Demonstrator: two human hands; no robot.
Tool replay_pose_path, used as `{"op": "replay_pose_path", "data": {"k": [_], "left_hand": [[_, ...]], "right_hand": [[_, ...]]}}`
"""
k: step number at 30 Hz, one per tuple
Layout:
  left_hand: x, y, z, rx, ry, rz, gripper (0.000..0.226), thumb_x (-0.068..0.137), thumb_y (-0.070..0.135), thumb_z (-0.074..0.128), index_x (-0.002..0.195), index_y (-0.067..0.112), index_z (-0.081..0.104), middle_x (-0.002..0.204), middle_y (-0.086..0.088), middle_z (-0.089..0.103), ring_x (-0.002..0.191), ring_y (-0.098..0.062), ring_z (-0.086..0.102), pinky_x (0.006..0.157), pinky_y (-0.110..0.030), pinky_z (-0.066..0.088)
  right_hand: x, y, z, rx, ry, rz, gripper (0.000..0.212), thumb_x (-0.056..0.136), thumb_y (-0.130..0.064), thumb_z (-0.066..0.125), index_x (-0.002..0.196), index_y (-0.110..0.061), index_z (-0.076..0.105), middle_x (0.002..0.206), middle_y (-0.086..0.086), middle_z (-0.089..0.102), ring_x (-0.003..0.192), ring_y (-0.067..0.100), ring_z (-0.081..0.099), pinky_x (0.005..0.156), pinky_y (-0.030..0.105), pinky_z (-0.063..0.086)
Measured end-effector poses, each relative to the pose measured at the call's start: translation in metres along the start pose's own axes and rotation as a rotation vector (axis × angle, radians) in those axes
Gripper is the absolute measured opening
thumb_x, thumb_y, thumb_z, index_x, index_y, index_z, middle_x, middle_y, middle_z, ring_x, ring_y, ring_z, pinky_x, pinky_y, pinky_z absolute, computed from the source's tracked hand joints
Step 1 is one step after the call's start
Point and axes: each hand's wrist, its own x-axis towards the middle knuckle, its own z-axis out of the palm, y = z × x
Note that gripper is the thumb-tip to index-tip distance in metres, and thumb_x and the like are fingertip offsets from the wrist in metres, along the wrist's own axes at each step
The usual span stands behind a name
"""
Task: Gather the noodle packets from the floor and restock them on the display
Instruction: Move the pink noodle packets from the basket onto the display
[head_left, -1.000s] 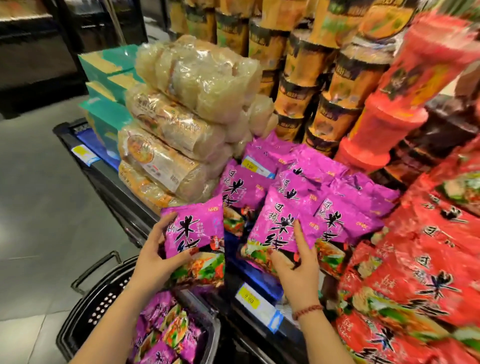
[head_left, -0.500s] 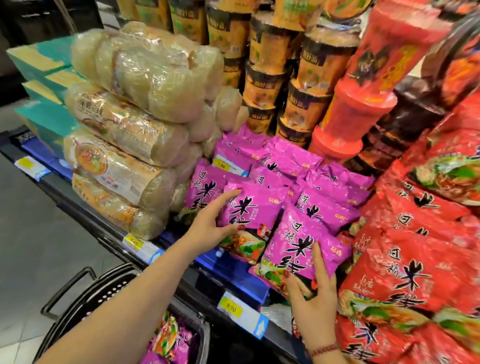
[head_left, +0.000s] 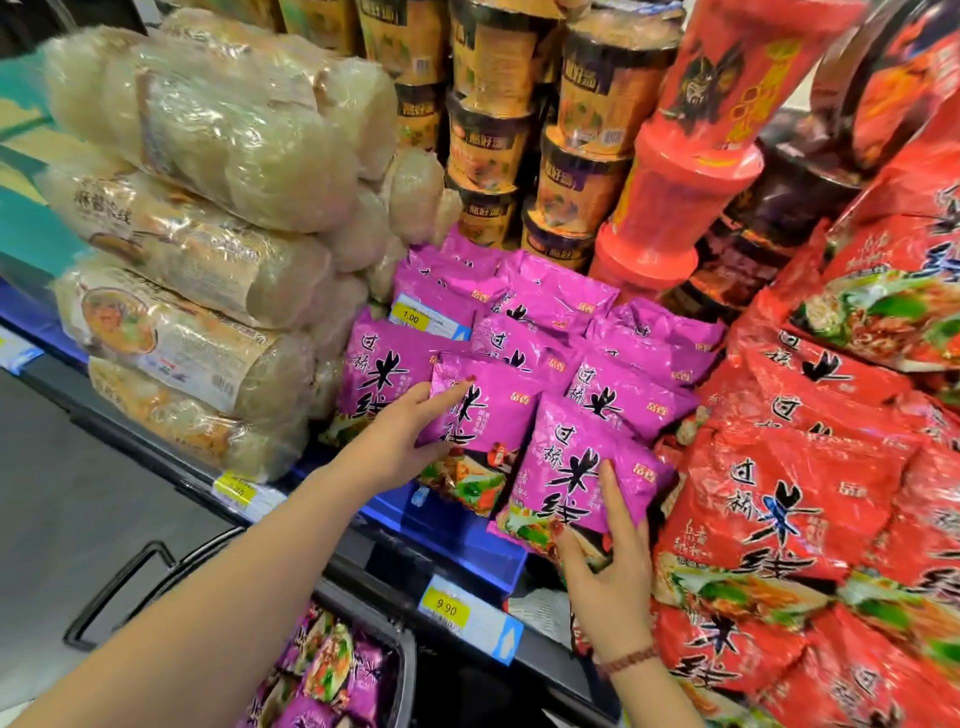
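Left grip (head_left: 402, 441) clamps the left edge of a purple noodle packet (head_left: 485, 415) above the 9.90 price tag (head_left: 447, 608), long axis up-slope; right grip (head_left: 610, 577), fingers (head_left: 609, 486) straight, presses the neighbour packet (head_left: 574, 457) up-right of that tag.

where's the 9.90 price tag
The 9.90 price tag sits low centre in the head view, on the shelf's front rail, left of the right hand, above the basket.

Shop, likely; price tags (head_left: 445, 608), noodle packets (head_left: 550, 304)
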Motion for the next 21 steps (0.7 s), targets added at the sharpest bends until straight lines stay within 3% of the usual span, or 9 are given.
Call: {"op": "replay_pose_path", "data": {"k": [2, 4, 5, 7, 10, 12, 15, 18, 21], "left_hand": [[0.001, -0.001, -0.003, 0.085, 0.0, 0.019, 0.082, 0.093, 0.017, 0.065, 0.152, 0.043, 0.014, 0.124, -0.011, 0.041, 0.111, -0.025, 0.05, 0.094, -0.037, 0.043], [0.001, 0.007, -0.001, 0.198, 0.033, 0.02, 0.082, 0.092, 0.019, 0.065, 0.153, 0.038, 0.013, 0.108, -0.005, 0.035, 0.08, -0.016, 0.046, 0.071, -0.032, 0.043], [0.0, 0.01, 0.002, 0.27, 0.099, 0.019, 0.081, 0.09, 0.02, 0.068, 0.153, 0.034, 0.02, 0.114, -0.007, 0.037, 0.084, -0.019, 0.048, 0.069, -0.034, 0.046], [-0.005, 0.009, 0.013, 0.42, 0.33, 0.107, 0.079, 0.079, 0.02, 0.078, 0.147, 0.026, 0.039, 0.134, -0.02, 0.04, 0.11, -0.038, 0.052, 0.081, -0.045, 0.054], [-0.012, 0.001, 0.03, 0.565, 0.51, 0.305, 0.072, 0.083, 0.033, 0.071, 0.146, 0.025, 0.039, 0.153, -0.019, 0.028, 0.141, -0.042, 0.027, 0.11, -0.055, 0.034], [-0.014, -0.002, 0.034, 0.647, 0.416, 0.363, 0.077, 0.084, 0.051, 0.063, 0.15, 0.03, 0.031, 0.159, -0.009, 0.023, 0.147, -0.035, 0.016, 0.116, -0.052, 0.022], [-0.012, -0.006, 0.032, 0.741, 0.246, 0.3, 0.096, 0.072, 0.067, 0.064, 0.152, 0.033, 0.023, 0.16, -0.006, 0.021, 0.148, -0.032, 0.012, 0.116, -0.05, 0.018], [-0.004, -0.012, 0.033, 0.769, 0.196, 0.298, 0.095, 0.074, 0.074, 0.053, 0.153, 0.037, 0.016, 0.16, -0.006, 0.022, 0.147, -0.033, 0.013, 0.114, -0.05, 0.021], [0.005, -0.016, 0.035, 0.784, 0.112, 0.293, 0.094, 0.078, 0.078, 0.038, 0.153, 0.039, -0.001, 0.162, -0.005, 0.009, 0.148, -0.03, 0.002, 0.114, -0.051, 0.022]], "right_hand": [[0.01, 0.001, 0.005, 0.019, -0.041, -0.031, 0.084, 0.089, 0.005, 0.059, 0.141, -0.052, 0.028, 0.143, -0.035, 0.033, 0.143, 0.021, 0.027, 0.085, 0.001, 0.042], [0.019, 0.002, 0.012, -0.058, -0.048, -0.047, 0.084, 0.09, 0.005, 0.056, 0.142, -0.052, 0.023, 0.151, -0.012, 0.027, 0.144, 0.015, 0.019, 0.086, 0.009, 0.047], [0.021, 0.002, 0.016, -0.151, -0.033, -0.049, 0.084, 0.09, 0.001, 0.057, 0.144, -0.051, 0.019, 0.154, 0.004, 0.021, 0.142, 0.014, 0.016, 0.093, 0.019, 0.049], [0.02, 0.002, 0.025, -0.423, 0.081, -0.052, 0.087, 0.087, -0.009, 0.063, 0.148, -0.046, 0.012, 0.148, 0.03, 0.021, 0.137, 0.03, 0.02, 0.106, 0.046, 0.039], [0.011, 0.002, 0.035, -0.762, 0.245, -0.146, 0.087, 0.079, -0.017, 0.074, 0.15, -0.031, 0.026, 0.149, 0.037, 0.013, 0.134, 0.053, 0.023, 0.106, 0.058, 0.03], [0.008, 0.002, 0.035, -0.897, 0.303, -0.277, 0.085, 0.075, -0.014, 0.077, 0.147, -0.024, 0.034, 0.151, 0.034, 0.012, 0.136, 0.052, 0.019, 0.109, 0.055, 0.024], [0.013, 0.008, 0.028, -1.105, 0.256, -0.502, 0.087, 0.072, -0.015, 0.079, 0.146, -0.021, 0.032, 0.152, 0.024, 0.019, 0.139, 0.044, 0.018, 0.117, 0.051, 0.006], [0.027, 0.012, 0.027, -1.187, 0.141, -0.545, 0.07, 0.088, -0.044, 0.053, 0.149, -0.019, 0.028, 0.155, 0.02, 0.015, 0.142, 0.041, 0.015, 0.117, 0.05, 0.005], [0.04, 0.017, 0.026, -1.206, 0.05, -0.473, 0.072, 0.09, -0.059, 0.033, 0.15, -0.022, 0.021, 0.155, 0.023, 0.019, 0.143, 0.042, 0.016, 0.114, 0.053, 0.012]]}}
